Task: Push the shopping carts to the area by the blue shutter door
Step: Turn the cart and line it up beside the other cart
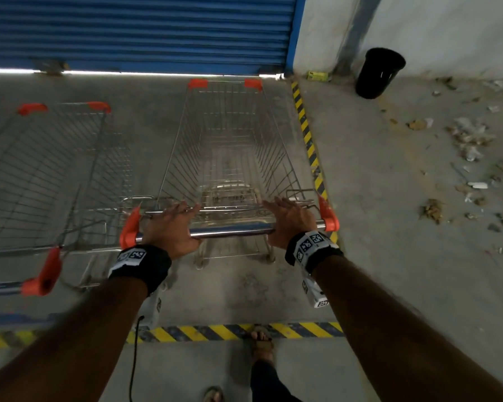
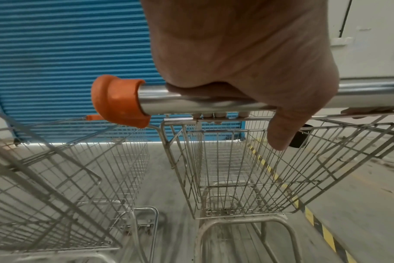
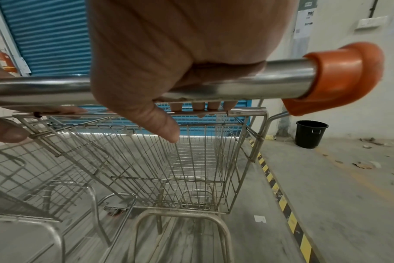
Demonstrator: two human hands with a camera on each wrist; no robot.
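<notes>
Both hands, left hand [image 1: 172, 227] and right hand [image 1: 291, 220], rest on the cart handle [image 1: 233, 230], grip loose with fingers extended; the cart nears the blue shutter door [image 1: 134, 30], so next comes release.

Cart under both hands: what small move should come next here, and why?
Probably one more short, straight push. Both the left hand and the right hand rest on the handle bar with fingers reaching forward over it, and the cart front stops just short of the blue shutter door. Keep it parallel to the second cart and inside the striped floor tape.
</notes>
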